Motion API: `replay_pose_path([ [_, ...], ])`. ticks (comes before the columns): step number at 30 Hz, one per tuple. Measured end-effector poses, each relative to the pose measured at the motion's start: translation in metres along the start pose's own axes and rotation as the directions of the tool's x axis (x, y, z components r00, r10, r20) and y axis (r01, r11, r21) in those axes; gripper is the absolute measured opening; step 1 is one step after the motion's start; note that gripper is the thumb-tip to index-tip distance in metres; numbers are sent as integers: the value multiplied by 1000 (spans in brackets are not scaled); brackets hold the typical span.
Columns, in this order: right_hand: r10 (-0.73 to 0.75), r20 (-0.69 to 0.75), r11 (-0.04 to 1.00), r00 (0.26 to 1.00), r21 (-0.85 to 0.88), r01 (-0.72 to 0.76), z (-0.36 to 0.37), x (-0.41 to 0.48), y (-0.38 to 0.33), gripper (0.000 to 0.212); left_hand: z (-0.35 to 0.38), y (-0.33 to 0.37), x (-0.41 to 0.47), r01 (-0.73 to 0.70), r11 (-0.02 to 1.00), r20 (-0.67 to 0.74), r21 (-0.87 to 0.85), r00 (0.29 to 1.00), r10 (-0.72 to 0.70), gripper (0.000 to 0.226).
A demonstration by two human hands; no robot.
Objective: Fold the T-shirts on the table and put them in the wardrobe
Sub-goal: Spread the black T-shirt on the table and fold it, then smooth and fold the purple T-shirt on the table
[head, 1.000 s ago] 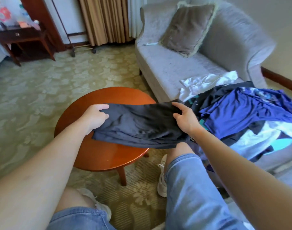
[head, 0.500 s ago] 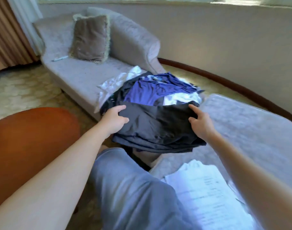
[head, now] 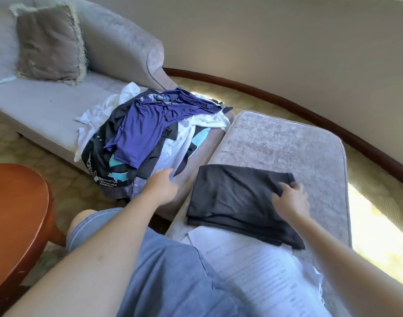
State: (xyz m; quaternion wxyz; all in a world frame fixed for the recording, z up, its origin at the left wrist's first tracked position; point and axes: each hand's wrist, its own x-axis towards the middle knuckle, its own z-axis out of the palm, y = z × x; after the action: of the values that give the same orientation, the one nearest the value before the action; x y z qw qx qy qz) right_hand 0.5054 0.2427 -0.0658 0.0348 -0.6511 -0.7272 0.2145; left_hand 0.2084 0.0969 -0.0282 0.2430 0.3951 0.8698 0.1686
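T-shirt [head: 237, 197], folded, under right hand [head: 290, 199], fingers spread | left hand [head: 162, 186] relaxed, at pile [head: 145, 133]

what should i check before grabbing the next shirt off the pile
1. Folded dark grey T-shirt lies flat on the grey bench: ok.
2. Right hand has let go of it: cannot tell; the fingers lie on the shirt's right edge and the grip is unclear.
3. Folded shirt is clear of the printed papers: not ok; its near edge overlaps them.
4. Left hand is at the pile of T-shirts: ok; it is by the white T-shirt and grips nothing that shows.
5. A shirt is free on top: ok; the purple T-shirt lies uppermost.
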Motion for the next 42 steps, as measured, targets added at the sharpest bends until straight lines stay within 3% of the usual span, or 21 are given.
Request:
replay_pose_path([
  [5,-292,67,956,954,30,291,23,17,-102,40,-41,-36,6,39,999,-153,-7,987,-40,52],
  [9,-423,136,904,896,-6,427,47,23,-193,22,-78,-77,11,95,995,-284,-12,954,-95,48],
  [12,-497,220,862,839,12,507,73,28,-258,24,-104,-117,13,203,979,-343,5,920,-189,50],
  [16,-560,262,824,786,79,561,117,40,-330,42,-117,-166,22,332,943,-364,-11,877,-313,54],
  [21,-457,261,890,850,131,438,164,66,-382,79,-121,-210,45,400,916,-355,17,859,-368,54],
  [24,-440,166,897,882,125,424,170,84,-396,69,-124,-227,55,420,907,-346,24,855,-387,53],
  [27,-409,78,885,909,276,375,170,98,-404,56,-123,-241,63,438,899,-324,-13,848,-419,53],
  [30,-360,81,880,929,359,310,167,98,-405,53,-116,-245,60,455,889,-294,-53,843,-449,56],
  [33,-322,153,922,934,274,273,163,94,-406,68,-114,-241,50,454,885,-293,-102,837,-463,56],
  [35,-309,210,936,928,243,256,159,90,-408,65,-117,-240,42,446,888,-307,-113,834,-458,55],
  [42,-449,176,836,876,428,343,132,44,-414,68,-133,-243,0,429,897,-328,-105,837,-438,57],
])
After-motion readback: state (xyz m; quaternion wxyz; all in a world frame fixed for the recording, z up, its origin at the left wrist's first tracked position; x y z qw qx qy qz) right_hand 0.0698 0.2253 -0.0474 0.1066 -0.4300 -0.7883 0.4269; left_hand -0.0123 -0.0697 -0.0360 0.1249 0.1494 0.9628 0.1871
